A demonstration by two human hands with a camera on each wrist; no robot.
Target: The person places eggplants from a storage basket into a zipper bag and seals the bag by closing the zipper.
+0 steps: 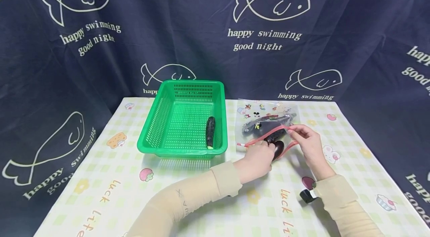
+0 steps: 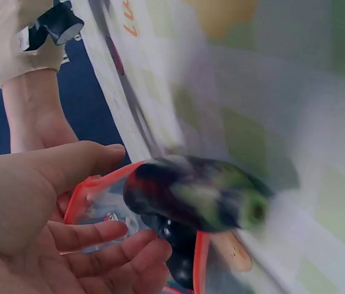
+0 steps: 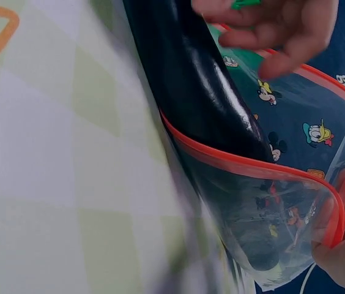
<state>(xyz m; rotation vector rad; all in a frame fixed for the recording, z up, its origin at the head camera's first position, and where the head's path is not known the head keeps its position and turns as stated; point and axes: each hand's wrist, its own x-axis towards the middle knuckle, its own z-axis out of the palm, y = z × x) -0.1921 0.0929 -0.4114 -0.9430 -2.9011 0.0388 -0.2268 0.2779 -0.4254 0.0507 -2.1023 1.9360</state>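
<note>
A clear zip bag (image 1: pixel 240 123) with a red zip edge and cartoon prints lies on the table, dark eggplants (image 1: pixel 273 117) inside it. At its mouth is another glossy dark eggplant (image 3: pixel 191 79), its stem end (image 2: pixel 255 211) pointing out of the bag. My left hand (image 1: pixel 258 158) is beside this eggplant; in the left wrist view its thumb and loosely bent fingers (image 2: pixel 99 233) stand apart, not closed round it. With thumb and fingers, my right hand (image 1: pixel 307 143) pinches the red edge at the right, and the mouth gapes.
To the left of the bag stands a green perforated basket (image 1: pixel 142 143) with one eggplant (image 1: pixel 210 132) along its right side. A checked cloth with printed pictures covers the table (image 1: pixel 111 177). Behind hangs a dark blue curtain (image 1: pixel 208 13) with fish drawings.
</note>
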